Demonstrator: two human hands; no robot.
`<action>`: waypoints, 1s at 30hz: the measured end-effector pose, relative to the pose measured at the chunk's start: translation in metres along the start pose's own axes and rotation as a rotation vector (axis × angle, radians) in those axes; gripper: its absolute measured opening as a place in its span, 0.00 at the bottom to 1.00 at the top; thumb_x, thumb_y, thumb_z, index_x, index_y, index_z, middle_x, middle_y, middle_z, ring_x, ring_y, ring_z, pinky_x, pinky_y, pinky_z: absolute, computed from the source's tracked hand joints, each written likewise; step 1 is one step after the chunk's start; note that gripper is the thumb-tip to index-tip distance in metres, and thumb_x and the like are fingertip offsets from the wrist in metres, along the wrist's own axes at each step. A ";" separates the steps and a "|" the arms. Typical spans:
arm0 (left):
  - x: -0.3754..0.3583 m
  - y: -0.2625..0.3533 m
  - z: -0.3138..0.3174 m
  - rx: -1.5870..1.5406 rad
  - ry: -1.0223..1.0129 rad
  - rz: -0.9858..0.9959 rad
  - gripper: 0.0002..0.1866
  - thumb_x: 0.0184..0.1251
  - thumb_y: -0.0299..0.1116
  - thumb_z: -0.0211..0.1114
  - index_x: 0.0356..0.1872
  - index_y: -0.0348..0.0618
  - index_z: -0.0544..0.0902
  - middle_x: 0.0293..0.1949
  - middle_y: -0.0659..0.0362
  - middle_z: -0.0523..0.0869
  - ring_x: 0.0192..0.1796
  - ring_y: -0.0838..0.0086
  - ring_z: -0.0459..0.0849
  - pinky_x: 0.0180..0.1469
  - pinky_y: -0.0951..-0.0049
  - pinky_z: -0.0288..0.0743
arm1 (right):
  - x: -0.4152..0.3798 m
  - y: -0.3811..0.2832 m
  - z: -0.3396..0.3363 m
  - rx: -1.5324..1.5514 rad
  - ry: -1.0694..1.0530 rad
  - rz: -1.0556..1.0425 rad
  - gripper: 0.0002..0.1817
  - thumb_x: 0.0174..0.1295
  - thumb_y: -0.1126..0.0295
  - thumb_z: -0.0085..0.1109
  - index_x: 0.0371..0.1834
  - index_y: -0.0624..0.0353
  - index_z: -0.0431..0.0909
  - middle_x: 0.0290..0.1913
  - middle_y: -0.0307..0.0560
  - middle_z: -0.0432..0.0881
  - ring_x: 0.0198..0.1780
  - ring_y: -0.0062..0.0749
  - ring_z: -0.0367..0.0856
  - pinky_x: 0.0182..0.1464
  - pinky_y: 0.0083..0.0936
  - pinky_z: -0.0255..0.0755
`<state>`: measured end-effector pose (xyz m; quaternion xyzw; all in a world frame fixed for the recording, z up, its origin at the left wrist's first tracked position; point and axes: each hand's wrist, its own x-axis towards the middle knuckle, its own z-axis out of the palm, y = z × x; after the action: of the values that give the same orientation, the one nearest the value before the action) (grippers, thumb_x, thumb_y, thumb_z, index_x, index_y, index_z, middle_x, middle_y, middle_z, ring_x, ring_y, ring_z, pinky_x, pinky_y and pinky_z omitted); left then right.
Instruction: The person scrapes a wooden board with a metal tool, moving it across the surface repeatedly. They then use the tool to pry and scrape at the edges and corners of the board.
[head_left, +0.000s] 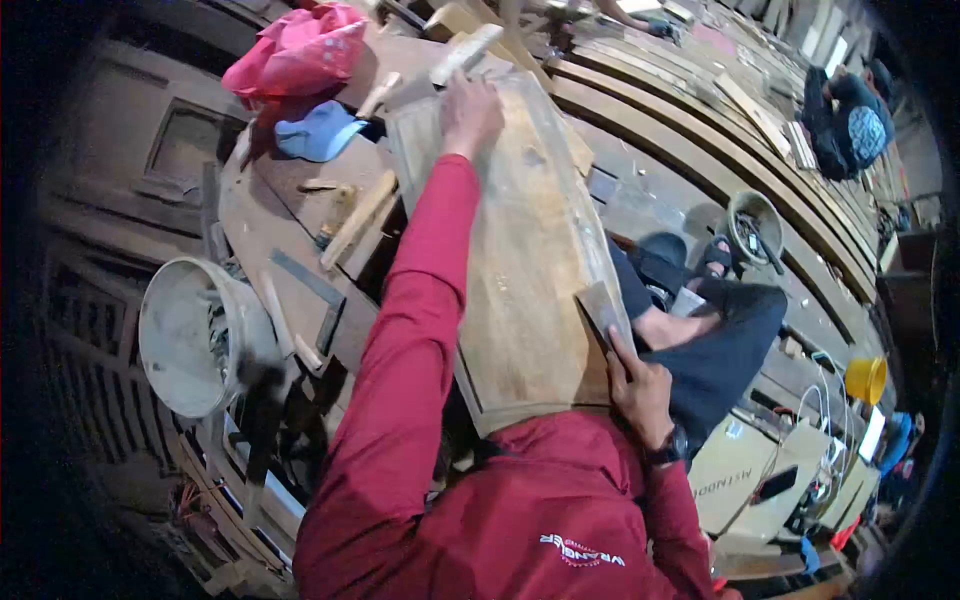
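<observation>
At the panel (pixel 530 260), your right hand (pixel 642 392) grasps the strip (pixel 603 308), which could gouge the panel if tilted; whether your left hand (pixel 474 112) grips anything, I cannot tell.

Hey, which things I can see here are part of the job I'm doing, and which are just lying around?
Seemingly in use:
wooden panel, left hand at its far end
thin flat piece, in the right hand

Apparently just lying around:
pink bundle
light-blue item
L-shaped tool
yellow bucket
</observation>
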<state>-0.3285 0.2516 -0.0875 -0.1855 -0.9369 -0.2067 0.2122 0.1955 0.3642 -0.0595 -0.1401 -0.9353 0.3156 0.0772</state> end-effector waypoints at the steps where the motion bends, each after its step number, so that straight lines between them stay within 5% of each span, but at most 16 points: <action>1: 0.005 0.003 -0.022 0.451 -0.278 0.423 0.21 0.74 0.39 0.54 0.51 0.29 0.84 0.63 0.39 0.79 0.60 0.49 0.82 0.67 0.48 0.73 | 0.000 -0.004 -0.006 -0.013 -0.029 0.026 0.22 0.69 0.63 0.65 0.67 0.42 0.82 0.19 0.61 0.78 0.20 0.55 0.80 0.24 0.45 0.71; 2: 0.011 -0.026 0.000 0.407 -0.124 0.416 0.19 0.73 0.36 0.54 0.50 0.32 0.85 0.56 0.41 0.83 0.57 0.49 0.83 0.64 0.49 0.74 | -0.010 0.001 -0.005 0.019 -0.002 0.007 0.22 0.69 0.65 0.66 0.67 0.43 0.82 0.19 0.59 0.78 0.20 0.54 0.81 0.23 0.43 0.71; 4: -0.013 0.045 -0.065 0.423 -0.248 0.407 0.17 0.72 0.34 0.53 0.49 0.34 0.86 0.49 0.42 0.87 0.55 0.48 0.83 0.59 0.49 0.76 | -0.037 0.010 -0.013 0.035 -0.051 0.042 0.22 0.68 0.67 0.66 0.67 0.45 0.83 0.18 0.58 0.78 0.20 0.52 0.81 0.24 0.42 0.71; 6: 0.001 -0.007 -0.001 0.385 -0.125 0.292 0.21 0.75 0.40 0.53 0.55 0.33 0.84 0.59 0.39 0.80 0.61 0.45 0.80 0.66 0.49 0.74 | -0.066 0.017 -0.016 0.074 -0.034 0.054 0.24 0.68 0.64 0.67 0.68 0.40 0.82 0.15 0.53 0.76 0.16 0.45 0.78 0.22 0.40 0.71; 8: -0.006 0.022 -0.024 0.158 -0.082 0.042 0.22 0.75 0.41 0.54 0.56 0.35 0.85 0.57 0.36 0.79 0.62 0.45 0.79 0.65 0.49 0.74 | -0.072 0.019 -0.011 0.079 -0.018 0.068 0.25 0.67 0.66 0.68 0.68 0.40 0.82 0.15 0.52 0.75 0.16 0.44 0.77 0.22 0.39 0.70; 14: 0.002 0.006 -0.016 0.155 -0.079 0.133 0.23 0.76 0.44 0.54 0.56 0.35 0.85 0.56 0.36 0.80 0.62 0.43 0.78 0.64 0.48 0.74 | 0.007 0.008 0.009 0.031 0.080 0.020 0.21 0.71 0.60 0.64 0.67 0.36 0.83 0.16 0.58 0.76 0.18 0.55 0.80 0.23 0.46 0.73; 22: -0.001 0.011 -0.015 0.178 -0.086 0.044 0.25 0.77 0.47 0.51 0.60 0.38 0.83 0.62 0.38 0.78 0.63 0.43 0.79 0.66 0.48 0.74 | -0.055 0.009 -0.012 0.117 -0.002 0.088 0.25 0.67 0.66 0.68 0.69 0.40 0.81 0.16 0.54 0.76 0.17 0.49 0.78 0.22 0.39 0.70; 27: 0.000 0.017 -0.024 0.151 -0.142 0.024 0.25 0.79 0.46 0.49 0.59 0.36 0.84 0.62 0.37 0.78 0.65 0.44 0.77 0.69 0.50 0.71 | 0.007 0.004 0.003 0.014 0.070 0.019 0.22 0.69 0.64 0.65 0.67 0.39 0.82 0.15 0.53 0.75 0.16 0.48 0.78 0.22 0.41 0.71; 30: 0.016 -0.022 0.009 0.269 -0.158 0.175 0.26 0.79 0.46 0.49 0.58 0.35 0.84 0.63 0.36 0.78 0.65 0.43 0.77 0.69 0.50 0.71 | 0.018 -0.011 -0.006 -0.034 0.045 0.027 0.23 0.70 0.62 0.63 0.69 0.39 0.81 0.15 0.52 0.76 0.16 0.47 0.79 0.22 0.41 0.72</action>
<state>-0.3549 0.2412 -0.0944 -0.2519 -0.9502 -0.0452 0.1779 0.1776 0.3651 -0.0475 -0.1608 -0.9366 0.2977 0.0915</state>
